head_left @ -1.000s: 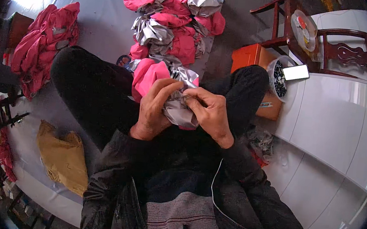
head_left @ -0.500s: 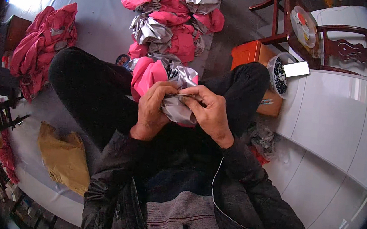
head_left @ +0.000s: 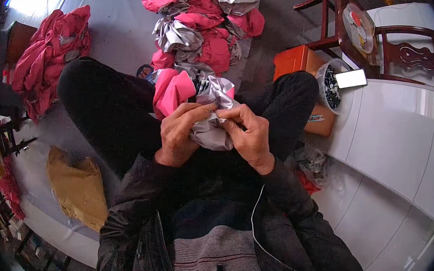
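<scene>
Left hand (head_left: 179, 136) has its fingers slightly lower than a second ago, tips closer to those of the right hand (head_left: 251, 136); view also turned a touch counterclockwise. Watching remotely, I take clock bearings from the picture's centre.

Pink-and-silver cloth (head_left: 212, 134) bunched at the centre, between the spread knees. Right thumb and index pinch its silver part; left fingers curl over and grip the same part, left thumb hidden from me. Whether the fingertips touch each other, I cannot tell.

Heap of pink and silver pieces (head_left: 200, 22) between 11 and 12 o'clock, reaching down near the cloth. Darker pink pile (head_left: 50, 60) at 10. Tan fabric (head_left: 77, 184) at 8. Orange box (head_left: 289, 63) at 1; just beside it, at 2, a tub (head_left: 331, 64) of small dark and white bits, flat white rectangle (head_left: 351, 78) at its right edge. Glossy white surface (head_left: 386, 132) at 3.
</scene>
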Demonstrator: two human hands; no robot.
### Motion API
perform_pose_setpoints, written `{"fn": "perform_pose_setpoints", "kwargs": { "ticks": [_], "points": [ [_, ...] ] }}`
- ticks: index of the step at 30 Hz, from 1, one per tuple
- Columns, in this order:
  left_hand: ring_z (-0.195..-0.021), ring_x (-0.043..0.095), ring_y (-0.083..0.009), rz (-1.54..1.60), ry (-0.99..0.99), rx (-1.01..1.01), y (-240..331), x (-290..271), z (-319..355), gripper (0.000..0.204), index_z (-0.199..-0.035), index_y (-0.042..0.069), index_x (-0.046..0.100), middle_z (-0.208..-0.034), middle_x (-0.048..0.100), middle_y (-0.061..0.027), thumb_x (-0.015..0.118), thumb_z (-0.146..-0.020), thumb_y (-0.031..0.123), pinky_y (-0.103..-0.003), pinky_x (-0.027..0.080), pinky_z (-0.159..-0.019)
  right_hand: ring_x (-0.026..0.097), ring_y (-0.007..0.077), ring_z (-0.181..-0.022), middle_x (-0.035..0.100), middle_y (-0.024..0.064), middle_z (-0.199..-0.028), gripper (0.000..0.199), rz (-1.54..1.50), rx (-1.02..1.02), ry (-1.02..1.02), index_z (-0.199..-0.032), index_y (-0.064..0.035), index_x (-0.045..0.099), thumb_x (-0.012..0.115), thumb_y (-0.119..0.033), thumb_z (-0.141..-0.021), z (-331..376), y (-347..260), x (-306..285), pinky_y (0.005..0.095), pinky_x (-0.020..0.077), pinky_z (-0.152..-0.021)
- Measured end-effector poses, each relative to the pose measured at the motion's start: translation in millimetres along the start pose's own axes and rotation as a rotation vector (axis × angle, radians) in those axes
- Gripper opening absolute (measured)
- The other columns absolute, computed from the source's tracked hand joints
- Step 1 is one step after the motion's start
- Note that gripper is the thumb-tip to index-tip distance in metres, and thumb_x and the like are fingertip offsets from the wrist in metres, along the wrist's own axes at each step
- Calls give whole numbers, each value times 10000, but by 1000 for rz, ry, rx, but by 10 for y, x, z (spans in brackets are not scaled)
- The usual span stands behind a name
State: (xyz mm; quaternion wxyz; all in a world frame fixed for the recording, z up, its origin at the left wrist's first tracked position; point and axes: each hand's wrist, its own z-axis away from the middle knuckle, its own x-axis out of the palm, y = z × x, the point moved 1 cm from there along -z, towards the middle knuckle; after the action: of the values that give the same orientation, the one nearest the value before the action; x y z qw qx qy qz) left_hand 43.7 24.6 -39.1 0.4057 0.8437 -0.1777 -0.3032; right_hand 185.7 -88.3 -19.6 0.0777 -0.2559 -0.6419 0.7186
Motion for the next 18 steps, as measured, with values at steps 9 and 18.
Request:
{"fn": "perform_pose_setpoints", "kwargs": {
  "ticks": [9, 18],
  "points": [
    [-894, 708, -304, -83, -64, 16, -12, -38, -3, 427, -1075, 1, 648, -1018, 721, -149, 785, -680, 85, -364, 562, -752, 724, 274, -831, 707, 142, -894, 124, 117, -70, 17, -972, -35, 629, 697, -58, -871, 6, 20, 28, 342, 551, -704],
    [-824, 686, -310, -140, -111, -31, 1, -43, 36, 426, -1073, 13, 653, -947, 692, -140, 779, -685, 138, -372, 540, -695, 725, 286, -855, 707, 148, -900, 157, 52, 19, -20, -998, -25, 603, 691, -63, -874, -41, -36, 11, 354, 558, -721]
  ]
}}
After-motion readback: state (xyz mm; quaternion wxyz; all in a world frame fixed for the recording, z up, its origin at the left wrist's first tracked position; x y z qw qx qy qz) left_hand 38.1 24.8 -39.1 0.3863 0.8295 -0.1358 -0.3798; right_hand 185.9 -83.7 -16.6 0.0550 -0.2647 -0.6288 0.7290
